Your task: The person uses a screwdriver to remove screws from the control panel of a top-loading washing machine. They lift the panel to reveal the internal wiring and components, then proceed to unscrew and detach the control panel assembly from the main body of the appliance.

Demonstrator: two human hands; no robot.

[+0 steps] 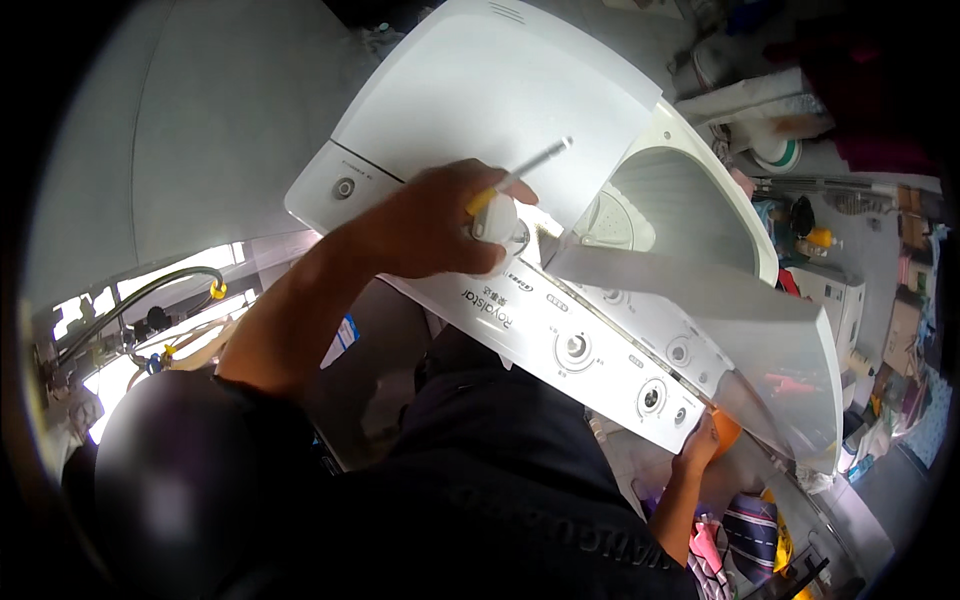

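One slim rod (532,166), jutting from left grip (445,215); panel (537,318) beneath

Control panel (612,372) — dark lettering (485,308); shirt (430,520) — raised letters (600,540)

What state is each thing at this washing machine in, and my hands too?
White lid, down.
See-through lid, raised.
Tub, uncovered.
Dials, settings too small to read.
Left hand, closed around a white piece.
White piece, held in that grip.
Yellow-and-white stick, slanting out from left hand.
Right hand, at the control panel's end, grip unclear.
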